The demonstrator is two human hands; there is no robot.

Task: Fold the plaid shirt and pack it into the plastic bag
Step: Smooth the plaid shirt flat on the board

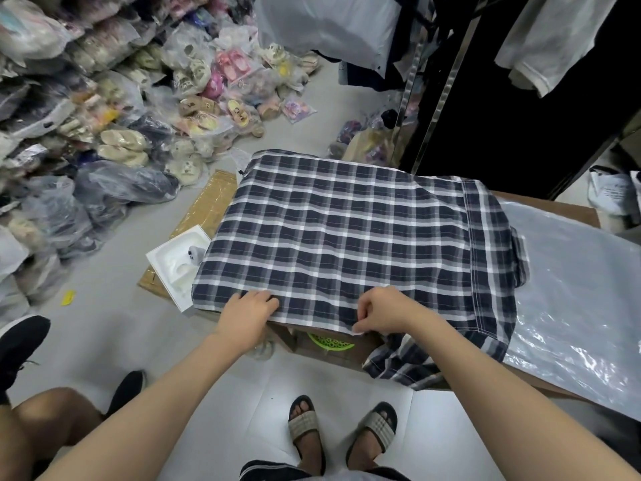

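Observation:
The navy-and-white plaid shirt (340, 237) lies spread back-up over a small brown table (551, 203), its collar end toward the right. One sleeve (406, 359) hangs off the near edge. My left hand (248, 312) rests on the near hem with fingers curled over the cloth. My right hand (381, 312) pinches the near edge of the shirt between thumb and fingers. The clear plastic bag (575, 289) lies flat on the table to the right, partly under the shirt's collar end.
A white foam tray (173, 269) and cardboard (211, 199) sit left of the table. Piles of bagged shoes and slippers (121, 116) fill the floor at far left. A dark clothes rack (503, 98) stands behind. Another person's legs and black shoes (20, 345) are at near left.

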